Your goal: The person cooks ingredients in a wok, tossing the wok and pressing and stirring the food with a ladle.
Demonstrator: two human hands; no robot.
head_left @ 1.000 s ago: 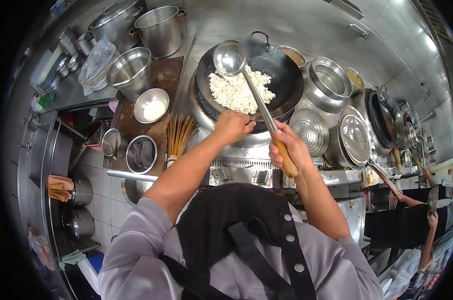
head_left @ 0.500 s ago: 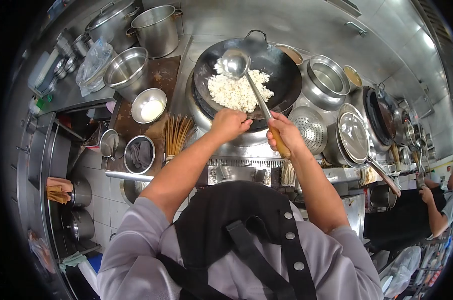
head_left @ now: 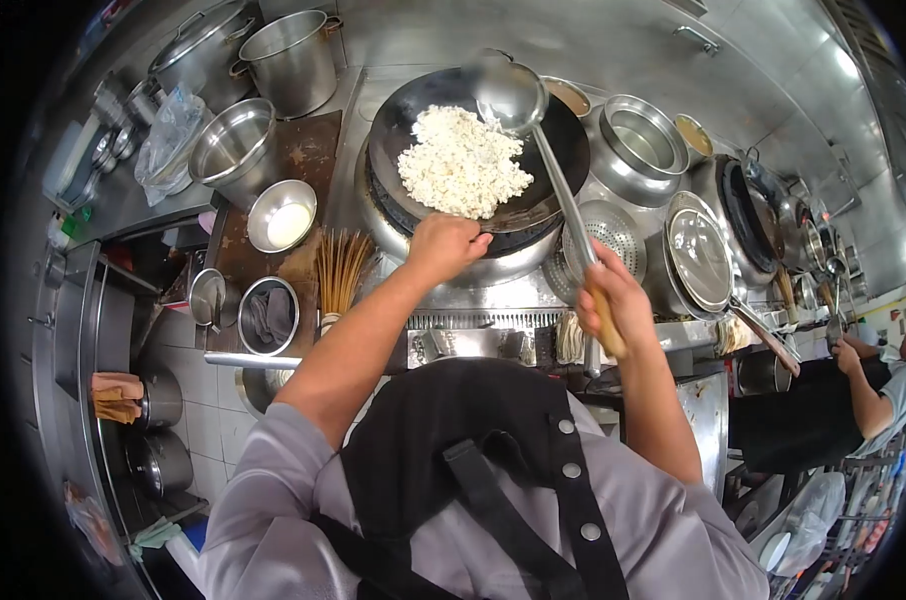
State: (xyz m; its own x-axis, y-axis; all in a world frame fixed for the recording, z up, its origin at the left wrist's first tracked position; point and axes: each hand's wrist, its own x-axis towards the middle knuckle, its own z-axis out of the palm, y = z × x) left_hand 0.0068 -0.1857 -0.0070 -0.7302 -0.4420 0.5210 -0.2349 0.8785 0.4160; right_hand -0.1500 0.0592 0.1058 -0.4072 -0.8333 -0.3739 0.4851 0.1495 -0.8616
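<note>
White rice (head_left: 463, 165) lies heaped in a dark wok (head_left: 565, 150) on the burner (head_left: 373, 205). My left hand (head_left: 450, 247) is closed on the wok's near rim; the exact grip under my fingers is hidden. In my right hand (head_left: 618, 300) is the wooden handle of a long steel ladle (head_left: 563, 185), with my fingers wrapped round it. Its slightly blurred bowl hangs over the far right part of the wok, to the right of the rice and apart from it.
A perforated strainer (head_left: 613, 232) and a steel pot (head_left: 638, 150) stand right of the wok. Bamboo sticks (head_left: 343, 275) stand upright at left, near a bowl with pale contents (head_left: 283, 215) and a bowl of dark cloth (head_left: 270, 314). Another person (head_left: 823, 405) works at far right.
My right hand has moved right and toward me, drawing the ladle off the rice to the wok's right side. The rice has shifted within the wok. My left hand stays at the rim.
</note>
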